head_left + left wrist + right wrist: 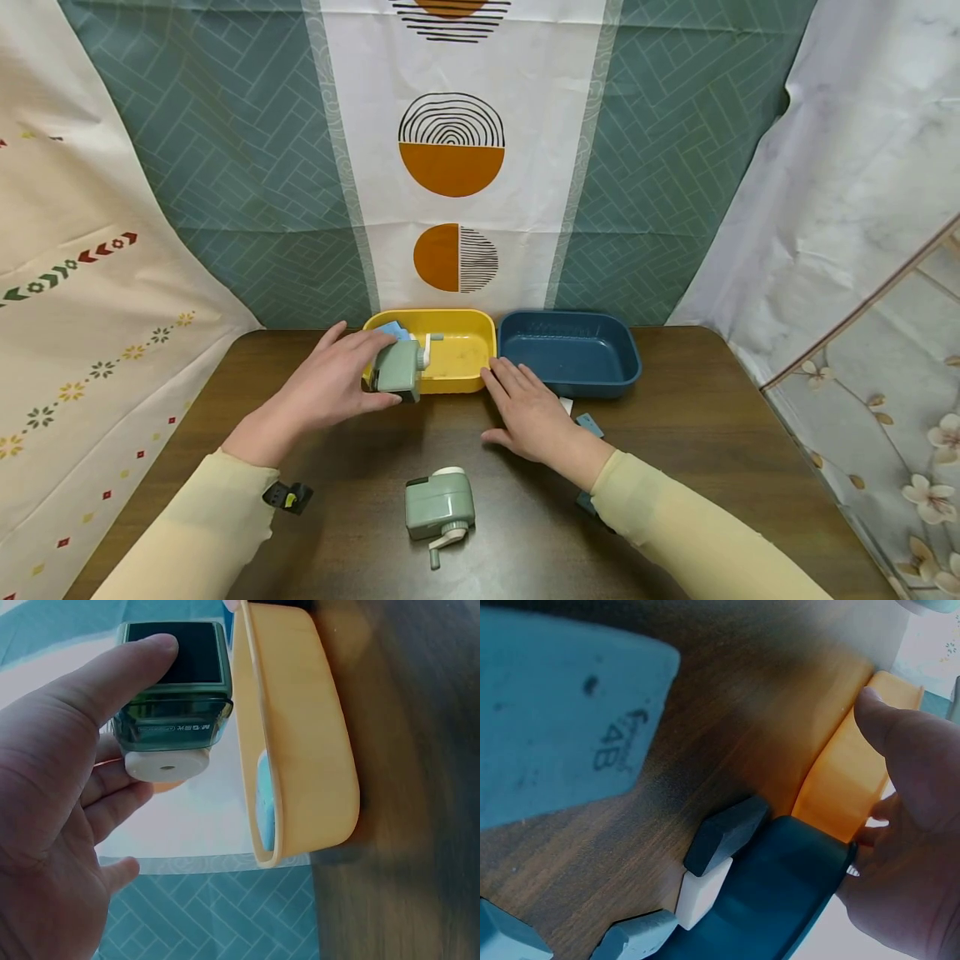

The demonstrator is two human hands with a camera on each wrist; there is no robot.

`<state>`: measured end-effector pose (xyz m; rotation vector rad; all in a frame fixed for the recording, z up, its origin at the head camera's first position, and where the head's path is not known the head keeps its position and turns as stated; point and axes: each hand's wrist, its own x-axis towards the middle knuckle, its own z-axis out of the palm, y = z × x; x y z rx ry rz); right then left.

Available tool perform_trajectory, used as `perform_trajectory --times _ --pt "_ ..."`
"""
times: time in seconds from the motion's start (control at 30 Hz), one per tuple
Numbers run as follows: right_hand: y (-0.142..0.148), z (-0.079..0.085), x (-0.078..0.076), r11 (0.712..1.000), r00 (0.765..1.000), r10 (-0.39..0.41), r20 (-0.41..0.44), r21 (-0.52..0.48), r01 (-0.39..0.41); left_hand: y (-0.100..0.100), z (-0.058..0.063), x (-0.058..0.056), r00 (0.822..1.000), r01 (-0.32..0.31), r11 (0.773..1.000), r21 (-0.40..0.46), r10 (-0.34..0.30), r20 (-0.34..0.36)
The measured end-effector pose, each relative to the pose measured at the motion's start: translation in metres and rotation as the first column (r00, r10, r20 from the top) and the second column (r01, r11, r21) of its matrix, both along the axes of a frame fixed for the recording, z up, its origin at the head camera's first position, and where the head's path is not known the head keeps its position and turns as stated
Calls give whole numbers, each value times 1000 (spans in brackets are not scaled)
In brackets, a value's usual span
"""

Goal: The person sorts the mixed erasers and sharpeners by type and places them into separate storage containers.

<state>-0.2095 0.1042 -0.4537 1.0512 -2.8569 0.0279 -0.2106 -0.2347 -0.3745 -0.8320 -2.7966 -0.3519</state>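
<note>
My left hand [330, 383] grips a green crank pencil sharpener [397, 372] over the left end of the yellow tray [461, 385]. In the left wrist view, the thumb lies across the sharpener's dark base [199, 660], and its white round part faces the camera. My right hand [532, 417] holds nothing; its extended fingers reach the trays' front edges where the yellow and dark blue tray [573, 388] meet. A second green pencil sharpener [440, 506] rests on the table between my forearms, its crank toward me.
Light blue pieces [394, 331] lie inside the yellow tray. In the right wrist view, a blue eraser marked 4B [570, 727] lies nearest the camera; a dark block [724, 834] and a white block [703, 892] are beside the blue tray. Patterned cloth [465, 275] hangs behind the trays.
</note>
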Motion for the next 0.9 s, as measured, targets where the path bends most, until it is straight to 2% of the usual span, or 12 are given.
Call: perform_trajectory --times 0.33,0.9 --pt "-1 3 1 1000 1000 -13 6 14 13 5 1 -14 1000 -4 1000 9 4 18" --pt "-1 5 1 1000 1000 -14 11 11 14 16 -2 -39 996 -54 999 2 54 72"
